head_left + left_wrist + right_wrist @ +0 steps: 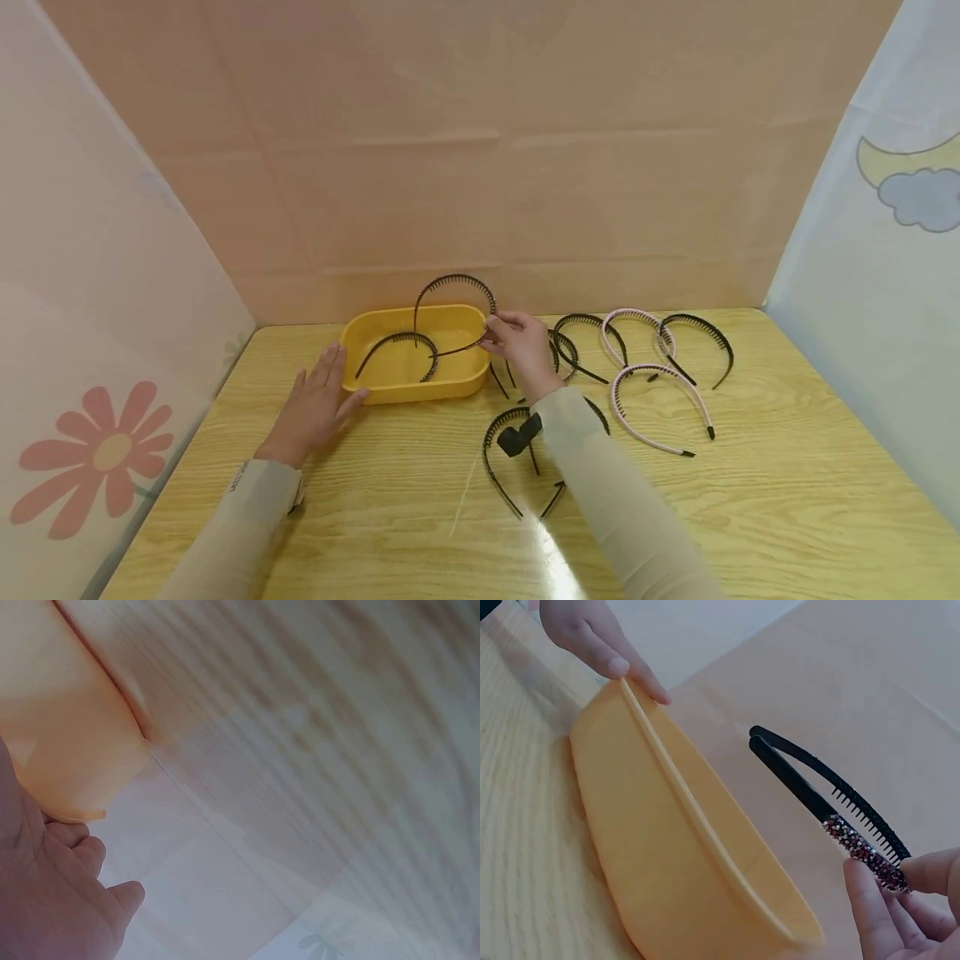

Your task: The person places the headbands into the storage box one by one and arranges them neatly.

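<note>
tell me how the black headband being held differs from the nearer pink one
The held headband is black with a patch of sparkly beading; the nearer headband is pink with black tips. The right hand pinches the held headband; no hand touches the nearer headband. The held headband is raised in the air; the nearer headband lies on the table. Both are curved, open-ended and toothed inside.

tray [420, 393] on table [375, 500] | one headband [408, 336] inside tray | more headbands [617, 400] right of tray
</note>
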Demonstrator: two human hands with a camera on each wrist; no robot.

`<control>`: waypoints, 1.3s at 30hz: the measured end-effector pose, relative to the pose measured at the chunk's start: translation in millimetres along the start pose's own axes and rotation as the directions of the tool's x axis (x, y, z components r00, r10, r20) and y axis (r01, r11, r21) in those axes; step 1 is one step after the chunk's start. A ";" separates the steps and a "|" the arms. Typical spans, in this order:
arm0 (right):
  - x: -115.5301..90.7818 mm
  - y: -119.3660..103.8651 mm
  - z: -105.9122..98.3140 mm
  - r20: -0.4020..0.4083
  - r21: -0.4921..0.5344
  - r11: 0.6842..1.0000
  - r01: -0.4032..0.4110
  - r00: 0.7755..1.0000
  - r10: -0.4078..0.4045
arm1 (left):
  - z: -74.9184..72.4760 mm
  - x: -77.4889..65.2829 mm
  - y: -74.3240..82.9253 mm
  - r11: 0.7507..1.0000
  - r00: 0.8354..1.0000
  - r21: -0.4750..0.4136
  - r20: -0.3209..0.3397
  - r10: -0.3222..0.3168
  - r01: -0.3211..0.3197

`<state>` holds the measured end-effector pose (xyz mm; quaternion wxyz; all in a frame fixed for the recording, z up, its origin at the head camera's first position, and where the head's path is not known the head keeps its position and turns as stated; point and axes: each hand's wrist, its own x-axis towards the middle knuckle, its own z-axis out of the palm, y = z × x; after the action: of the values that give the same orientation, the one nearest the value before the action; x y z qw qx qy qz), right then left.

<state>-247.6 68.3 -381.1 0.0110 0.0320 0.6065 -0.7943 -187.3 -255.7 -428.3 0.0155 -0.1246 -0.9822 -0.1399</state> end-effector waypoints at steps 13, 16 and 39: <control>6.4 25.8 41.0 0.083 -0.089 0.995 -0.045 0.995 0.053 | -3.5 -0.9 4.9 1.000 1.000 0.011 -0.007 -0.007 0.007; 6.3 27.3 47.5 0.095 -0.109 0.993 -0.050 0.994 0.060 | -3.1 -1.2 5.0 1.000 1.000 0.012 -0.009 -0.008 0.009; 4.0 35.0 63.6 0.239 -0.608 0.781 0.144 0.971 0.008 | -2.2 -0.1 1.6 1.000 1.000 0.004 -0.009 0.000 0.000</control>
<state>-252.0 -2.2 -398.4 0.0617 -0.0870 0.8292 -0.5487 -186.8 -254.8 -425.8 0.0200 -0.1241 -0.9823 -0.1386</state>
